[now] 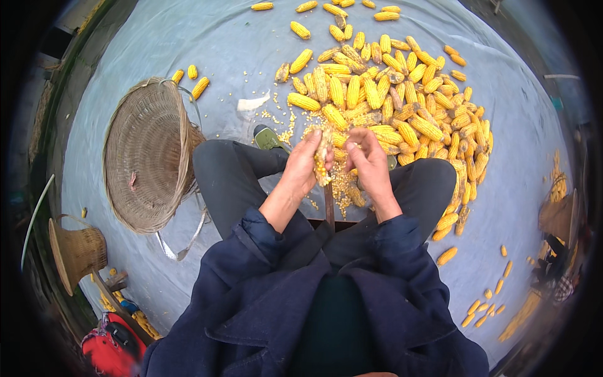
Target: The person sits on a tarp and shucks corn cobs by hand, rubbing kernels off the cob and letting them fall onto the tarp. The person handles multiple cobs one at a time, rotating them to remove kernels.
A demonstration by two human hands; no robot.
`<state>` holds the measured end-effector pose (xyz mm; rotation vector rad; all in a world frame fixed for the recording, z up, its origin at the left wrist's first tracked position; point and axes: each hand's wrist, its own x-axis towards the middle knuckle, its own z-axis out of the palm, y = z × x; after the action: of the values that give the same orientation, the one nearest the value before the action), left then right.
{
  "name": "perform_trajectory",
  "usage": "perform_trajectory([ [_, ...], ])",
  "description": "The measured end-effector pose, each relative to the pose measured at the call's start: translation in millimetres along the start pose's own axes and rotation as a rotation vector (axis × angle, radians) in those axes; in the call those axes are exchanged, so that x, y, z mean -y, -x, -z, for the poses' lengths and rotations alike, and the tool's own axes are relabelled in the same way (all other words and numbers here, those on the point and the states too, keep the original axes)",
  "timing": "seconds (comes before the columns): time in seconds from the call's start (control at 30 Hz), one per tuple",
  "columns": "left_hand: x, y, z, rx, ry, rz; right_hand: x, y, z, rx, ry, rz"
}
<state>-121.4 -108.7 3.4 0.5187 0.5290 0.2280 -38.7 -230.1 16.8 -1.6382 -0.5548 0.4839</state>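
Note:
My left hand (302, 162) grips a corn cob (322, 158) stripped of most kernels, with some yellow ones left near its lower end. Just to the right, my right hand (368, 158) is raised with bent fingers and holds nothing that I can see. A narrow brown bar (329, 205) runs between my legs, beneath the cob. Loose kernels (343, 191) lie scattered below and around my hands. Past them, a large heap of yellow corn ears (405, 101) spreads to the right, some of them with dark, discoloured patches.
A big wicker basket (146, 155) lies tipped on its side by my left knee. Under everything spreads a grey-blue tarp (226, 52). A smaller basket (89, 247) stands at far left, near a person in red (115, 344). Another basket (558, 217) is at far right.

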Motion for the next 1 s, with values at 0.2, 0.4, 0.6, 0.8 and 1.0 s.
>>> perform_trajectory([
  [0.2, -3, -5, 8, -0.016, -0.030, -0.078, 7, 8, 2, 0.024, -0.055, -0.247],
  [0.4, 3, 1, -3, -0.021, 0.023, -0.083, 6, 14, -18, 0.011, 0.040, -0.136],
  [0.6, 11, 2, 4, -0.035, -0.090, -0.015, 4, 12, -9, 0.085, -0.131, -0.264],
  [0.8, 18, 1, -1, -0.061, -0.224, -0.071, -6, 15, -12, 0.057, 0.161, -0.049],
  [1.0, 7, -2, 5, -0.090, -0.279, -0.130, 9, 16, 0, 0.034, -0.150, -0.141],
])
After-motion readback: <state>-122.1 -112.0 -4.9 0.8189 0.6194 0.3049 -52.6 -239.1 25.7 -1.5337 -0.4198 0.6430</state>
